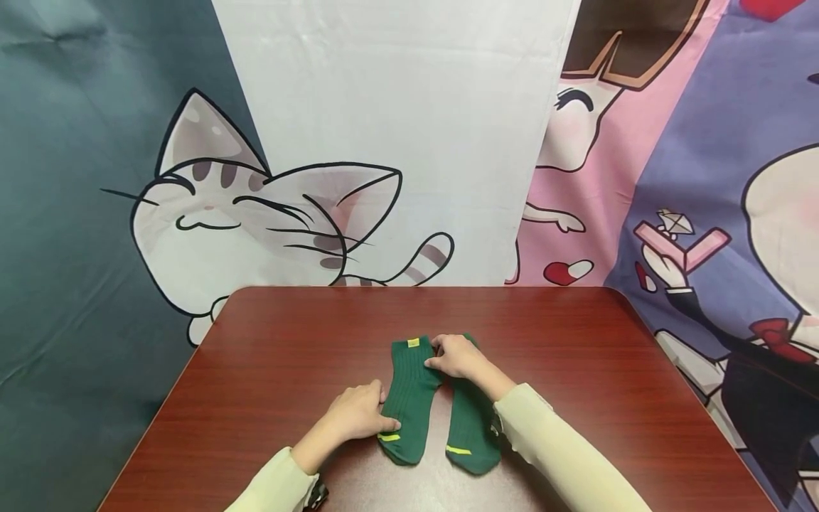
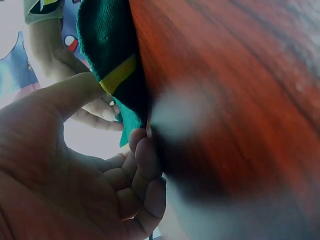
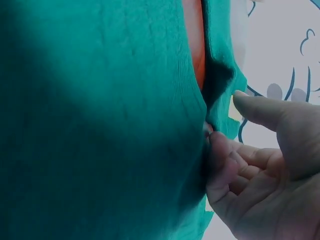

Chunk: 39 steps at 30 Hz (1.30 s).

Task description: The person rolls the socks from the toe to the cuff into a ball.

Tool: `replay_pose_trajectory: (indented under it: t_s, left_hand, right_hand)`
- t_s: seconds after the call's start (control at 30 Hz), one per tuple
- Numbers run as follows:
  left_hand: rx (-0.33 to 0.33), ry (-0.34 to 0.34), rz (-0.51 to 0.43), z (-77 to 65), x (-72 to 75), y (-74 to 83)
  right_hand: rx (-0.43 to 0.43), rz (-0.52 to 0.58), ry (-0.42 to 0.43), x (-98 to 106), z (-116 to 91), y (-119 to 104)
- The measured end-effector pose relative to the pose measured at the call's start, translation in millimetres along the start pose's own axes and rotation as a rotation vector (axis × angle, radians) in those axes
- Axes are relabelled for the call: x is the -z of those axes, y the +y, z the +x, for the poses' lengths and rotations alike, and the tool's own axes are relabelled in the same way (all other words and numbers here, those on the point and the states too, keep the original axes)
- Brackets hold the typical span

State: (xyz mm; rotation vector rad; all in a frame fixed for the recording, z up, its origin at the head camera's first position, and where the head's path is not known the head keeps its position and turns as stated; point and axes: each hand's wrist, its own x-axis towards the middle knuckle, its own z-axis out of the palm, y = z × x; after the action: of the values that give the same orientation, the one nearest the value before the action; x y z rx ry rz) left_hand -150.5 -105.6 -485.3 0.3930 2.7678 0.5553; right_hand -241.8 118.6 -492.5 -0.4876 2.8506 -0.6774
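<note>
Two dark green ribbed socks lie side by side on the table, toes toward me, each with a yellow stripe at the toe. My left hand (image 1: 360, 412) pinches the outer edge of the left sock (image 1: 409, 398) near its stripe, thumb on top. In the left wrist view the fingertips (image 2: 146, 150) curl in at that sock's edge, against the tabletop. Over the gap between the socks, my right hand (image 1: 457, 357) grips the left sock's inner edge below the cuff, which bears a yellow label. It partly covers the upper part of the right sock (image 1: 473, 427).
The reddish-brown wooden table (image 1: 288, 341) extends around the socks on all sides. Behind it hangs a cloth backdrop (image 1: 397, 107) with a cartoon cat and figures. Pale sleeves (image 1: 557, 441) cover both forearms.
</note>
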Motion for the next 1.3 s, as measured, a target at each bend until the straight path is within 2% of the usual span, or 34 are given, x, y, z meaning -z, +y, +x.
replay_pose_trajectory:
  t_s: [0.27,0.4,0.6,0.83,1.07,1.3]
  left_hand:
    - [0.001,-0.006,0.013,0.7,-5.4,0.1]
    - [-0.016,-0.023,0.014,1.2,-6.6,1.4]
    - [-0.077,0.009,0.024,0.9,-9.0,4.6]
    - [-0.098,0.047,-0.014,-2.7,-9.5,7.7]
    - [-0.147,0.088,-0.119,-2.0,-8.0,6.0]
    - [-0.222,0.112,-0.310,0.6,-9.3,1.2]
  right_hand:
    - [-0.135,-0.042,-0.024,-3,5,-11]
    - [-0.168,-0.049,-0.038,-5,8,-14]
    - [-0.123,-0.034,-0.033,-7,8,-12]
    - [-0.050,0.021,0.013,2,4,-13]
    - [-0.048,0.154,0.052,13,5,-8]
    - [-0.060,0.286,0.074,20,4,-2]
